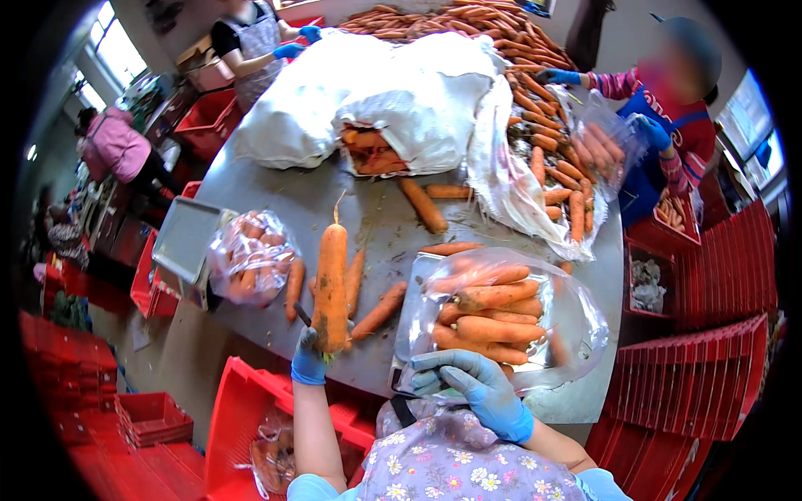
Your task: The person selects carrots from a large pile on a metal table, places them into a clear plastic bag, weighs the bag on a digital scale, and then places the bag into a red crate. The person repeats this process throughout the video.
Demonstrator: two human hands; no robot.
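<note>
At the near edge of the metal table (380, 238), both forearms are reaching forward from beside the flowered apron (455, 459), the blue-gloved hands lying apart. The left forearm is rising nearly straight, and the left hand (309, 359) is gripping the base of a large carrot (332, 280). We are finding this carrot above the table's near left part, its long axis running away from the wearer: the greenish crown end is pointing back, the thin root tip toward the table's far side. A thin dark object (302, 314) is showing beside the left fingers. The right forearm is slanting inward; the right hand (480, 391) is curling its fingers leftward over the table's near edge, and we cannot tell whether it is pinching the open clear bag (585, 330). On the table's near right part, that bag is holding heaped carrots (501, 327), mostly lying crosswise. Farther back, white sacks (418, 79) are covering the table's middle, and a carrot pile (476, 21) is rising at its far end.
</note>
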